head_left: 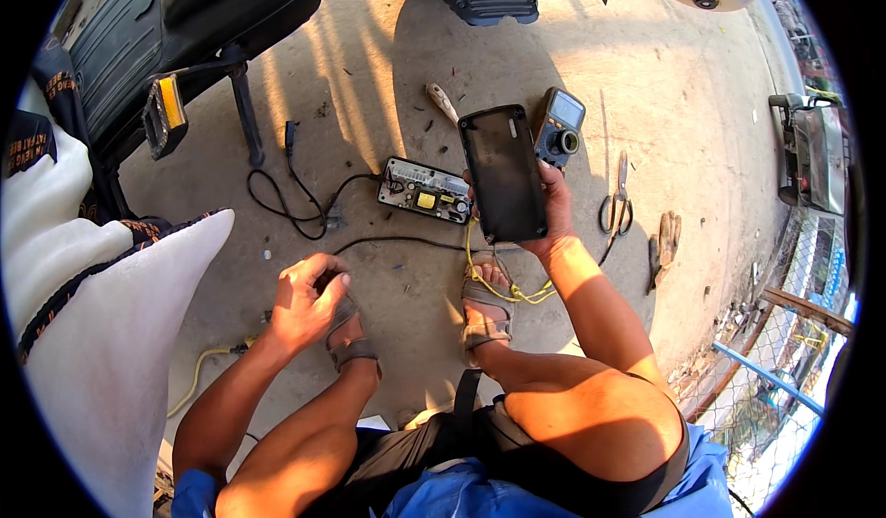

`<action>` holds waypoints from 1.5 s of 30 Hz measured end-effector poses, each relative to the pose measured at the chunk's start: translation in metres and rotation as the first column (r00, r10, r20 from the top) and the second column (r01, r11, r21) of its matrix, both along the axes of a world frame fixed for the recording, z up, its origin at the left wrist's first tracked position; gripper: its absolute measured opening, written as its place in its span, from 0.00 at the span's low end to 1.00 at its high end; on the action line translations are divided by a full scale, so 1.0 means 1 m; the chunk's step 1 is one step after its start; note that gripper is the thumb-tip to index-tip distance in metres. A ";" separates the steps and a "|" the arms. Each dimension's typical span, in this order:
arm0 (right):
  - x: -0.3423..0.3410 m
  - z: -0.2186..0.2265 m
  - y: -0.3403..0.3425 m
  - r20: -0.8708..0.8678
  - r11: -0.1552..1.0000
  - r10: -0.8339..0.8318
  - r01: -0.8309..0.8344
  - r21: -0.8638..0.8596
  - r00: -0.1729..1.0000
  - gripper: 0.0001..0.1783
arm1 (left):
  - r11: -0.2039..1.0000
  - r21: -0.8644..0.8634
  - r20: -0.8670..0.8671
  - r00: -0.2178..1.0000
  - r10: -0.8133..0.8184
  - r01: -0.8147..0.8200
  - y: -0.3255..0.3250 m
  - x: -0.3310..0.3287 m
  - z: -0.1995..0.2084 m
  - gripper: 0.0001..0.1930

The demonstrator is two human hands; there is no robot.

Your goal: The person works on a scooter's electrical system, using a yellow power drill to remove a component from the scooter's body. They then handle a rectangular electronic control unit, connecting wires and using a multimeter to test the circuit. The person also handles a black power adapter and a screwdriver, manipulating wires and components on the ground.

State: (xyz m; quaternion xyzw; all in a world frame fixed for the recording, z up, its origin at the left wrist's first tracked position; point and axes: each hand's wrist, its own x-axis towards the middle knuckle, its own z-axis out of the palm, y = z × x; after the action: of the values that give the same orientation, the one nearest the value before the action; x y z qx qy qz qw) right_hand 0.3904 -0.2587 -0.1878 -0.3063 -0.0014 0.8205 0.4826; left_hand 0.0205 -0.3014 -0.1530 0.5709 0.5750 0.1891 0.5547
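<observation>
My right hand [554, 204] grips a black rectangular plastic cover [503, 172] along its right edge and holds it up with the hollow inside toward me. Left of the cover lies an opened charger case [423, 192], its circuit board and a yellow transformer exposed. A black cable [293, 206] runs from this case to a plug on the left. Above my left foot, my left hand [312, 298] hangs in the air with curled fingers; whatever may be in them is hidden. Behind the cover are a light-handled tool [442, 102] and a multimeter [560, 126].
Scissors [618, 195] and a worn glove [664, 246] lie to the right. Yellow wires [526, 295] trail past my right foot. A parked two-wheeler [240, 19] with a pedal [166, 116] stands at the upper left. White-covered bulk [111, 333] fills the left side; a wire fence [775, 379] is at right.
</observation>
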 end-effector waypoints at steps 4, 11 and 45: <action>-0.001 -0.001 0.000 0.001 1.000 0.005 -0.005 0.009 1.000 0.49 | 1.000 -0.009 0.020 1.000 0.016 -0.016 -0.002 -0.001 -0.001 0.06; 0.000 0.001 0.000 -0.016 1.000 -0.003 0.004 0.031 1.000 0.47 | 0.999 0.026 0.001 1.000 -0.019 0.019 0.001 0.001 0.002 0.06; -0.004 -0.001 0.002 -0.071 0.997 0.020 -0.015 0.076 0.997 0.49 | 0.999 0.025 0.000 1.000 -0.024 0.024 -0.001 0.000 -0.003 0.06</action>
State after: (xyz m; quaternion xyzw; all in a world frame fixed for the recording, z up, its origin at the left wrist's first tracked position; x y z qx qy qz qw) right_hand 0.3860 -0.2571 -0.1886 -0.2585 -0.0177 0.8344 0.4864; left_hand 0.0210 -0.3019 -0.1559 0.5845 0.5656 0.1899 0.5499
